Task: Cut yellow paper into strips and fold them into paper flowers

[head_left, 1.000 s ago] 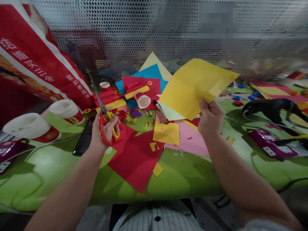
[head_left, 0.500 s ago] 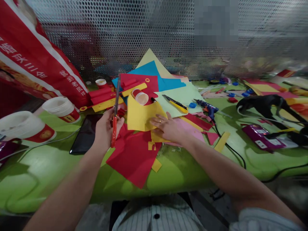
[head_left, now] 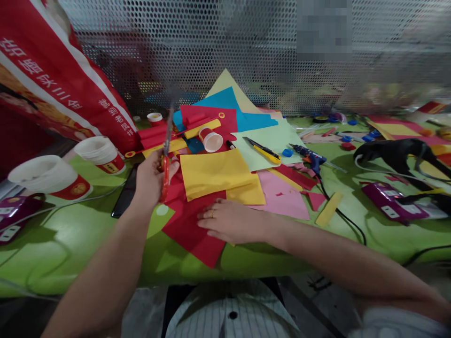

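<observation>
Head view: clasping red-handled scissors (head_left: 165, 174) in the left hand (head_left: 151, 178); extending the right hand (head_left: 230, 221), flattened and seemingly unladen, over red paper (head_left: 185, 223). Showing just beyond a yellow sheet (head_left: 214, 173) on the green surface (head_left: 264, 260), then, farther right, a utility knife (head_left: 262, 150) and glue gun (head_left: 312, 158).

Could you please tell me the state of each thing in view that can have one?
Scissors: gripped by left hand; blades blurred, opening unclear.
Right hand: open, fingers extended over red sheet.
Yellow sheet: spread out.
Small front cup: on its side.
Small back cup: upright.
Utility knife: lying flat; blade extension unclear.
Glue gun: lying down, power unclear.
Black device: surface dark.
</observation>
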A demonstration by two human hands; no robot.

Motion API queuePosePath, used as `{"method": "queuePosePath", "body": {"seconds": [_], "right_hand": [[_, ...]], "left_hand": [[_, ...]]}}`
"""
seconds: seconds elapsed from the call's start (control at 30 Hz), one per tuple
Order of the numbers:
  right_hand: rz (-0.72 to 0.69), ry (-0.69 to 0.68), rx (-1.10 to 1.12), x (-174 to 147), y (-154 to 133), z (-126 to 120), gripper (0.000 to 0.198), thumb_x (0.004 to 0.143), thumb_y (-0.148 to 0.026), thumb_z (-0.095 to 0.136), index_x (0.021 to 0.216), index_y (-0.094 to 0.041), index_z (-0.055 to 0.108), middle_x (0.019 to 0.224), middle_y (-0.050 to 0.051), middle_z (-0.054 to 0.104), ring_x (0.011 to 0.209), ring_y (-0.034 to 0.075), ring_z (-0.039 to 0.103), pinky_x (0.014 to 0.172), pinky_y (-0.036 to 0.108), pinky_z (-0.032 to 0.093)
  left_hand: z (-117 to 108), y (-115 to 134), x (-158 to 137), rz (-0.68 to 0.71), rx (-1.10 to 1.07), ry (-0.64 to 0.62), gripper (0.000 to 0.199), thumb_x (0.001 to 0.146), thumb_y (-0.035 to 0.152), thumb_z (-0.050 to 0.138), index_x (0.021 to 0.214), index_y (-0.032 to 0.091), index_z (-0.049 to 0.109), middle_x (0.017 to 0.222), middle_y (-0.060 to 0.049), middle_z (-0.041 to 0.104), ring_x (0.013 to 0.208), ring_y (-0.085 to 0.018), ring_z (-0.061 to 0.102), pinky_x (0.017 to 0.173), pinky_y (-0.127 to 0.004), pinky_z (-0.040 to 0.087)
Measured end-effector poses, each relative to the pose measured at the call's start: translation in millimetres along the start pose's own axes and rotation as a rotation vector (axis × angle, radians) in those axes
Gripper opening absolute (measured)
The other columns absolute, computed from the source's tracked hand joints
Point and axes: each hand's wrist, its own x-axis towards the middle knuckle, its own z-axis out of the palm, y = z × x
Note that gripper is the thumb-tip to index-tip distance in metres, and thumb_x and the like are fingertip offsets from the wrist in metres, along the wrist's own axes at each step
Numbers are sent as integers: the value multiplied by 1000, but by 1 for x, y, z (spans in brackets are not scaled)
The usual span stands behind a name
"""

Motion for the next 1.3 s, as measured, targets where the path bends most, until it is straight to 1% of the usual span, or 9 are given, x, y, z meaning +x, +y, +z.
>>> {"method": "queuePosePath", "body": {"seconds": [0.17, 0.33, 0.43, 0.63, 0.83, 1.0, 1.1, 1.2, 1.3], "right_hand": [[67, 77, -129, 40, 22, 4, 31, 85, -11, 41, 110, -15, 59, 111, 10, 64, 93, 21, 60, 72, 33, 46], [57, 167, -203, 80, 18, 0, 30, 87, -11, 36, 103, -12, 61, 102, 12, 65, 98, 23, 55, 71, 33, 44], [77, 87, -214, 96, 14, -4, 28, 86, -9, 38, 100, -11, 62, 96, 13, 67, 98, 23, 56, 75, 35, 43], [60, 69, -235, 102, 20, -3, 27, 88, -9, 37, 96, -10, 63, 98, 14, 68, 98, 24, 57, 84, 39, 39], [141, 40, -176, 107, 22, -2, 39, 89, -37, 43, 114, -10, 55, 120, 17, 59, 113, 27, 51, 100, 48, 28], [55, 94, -210, 107, 23, 1, 26, 88, -13, 39, 98, -13, 63, 95, 11, 70, 93, 22, 62, 103, 46, 22], [139, 153, -70, 102, 26, 1, 24, 86, -17, 42, 93, -16, 65, 88, 8, 71, 86, 20, 63, 97, 42, 30], [329, 182, 196, 96, 32, -3, 18, 82, -27, 52, 86, -17, 66, 81, 6, 69, 75, 18, 61, 74, 31, 40], [468, 251, 545, 90, 40, -8, 20, 73, -34, 64, 66, -15, 62, 61, 0, 59, 61, 13, 52, 56, 25, 34]], "left_hand": [[-4, -1, 4, 122, -45, 109, 38, 63, 16, 74, 97, 18, 58, 50, 11, 53, 30, -2, 39, 32, -17, 27], [1, -4, 3, 137, -4, 119, 32, 62, 18, 73, 91, 18, 59, 53, 7, 54, 33, -5, 45, 31, -18, 26], [1, -6, 2, 139, 3, 120, 30, 61, 18, 72, 88, 21, 59, 56, 5, 57, 38, -8, 51, 30, -18, 25], [-1, -5, 4, 168, -44, 148, 31, 59, 16, 72, 87, 20, 59, 52, 7, 53, 31, -6, 43, 30, -18, 25], [-2, -4, 5, 217, -21, 145, 28, 63, 19, 70, 89, 22, 58, 47, 9, 49, 30, -4, 39, 31, -18, 26], [-3, -3, 4, 207, 3, 150, 28, 65, 25, 70, 90, 19, 58, 46, 11, 48, 29, -3, 38, 32, -19, 24], [-3, -1, 1, 200, 22, 129, 25, 71, 20, 65, 96, 20, 57, 51, 13, 49, 32, 0, 40, 37, -19, 26], [-4, 0, 0, 199, 10, 122, 25, 73, 18, 63, 97, 22, 56, 55, 13, 50, 33, 2, 41, 38, -18, 26], [-4, -2, 2, 203, -39, 137, 23, 67, 22, 69, 87, 20, 59, 51, 11, 49, 30, -1, 39, 33, -19, 24]]}}
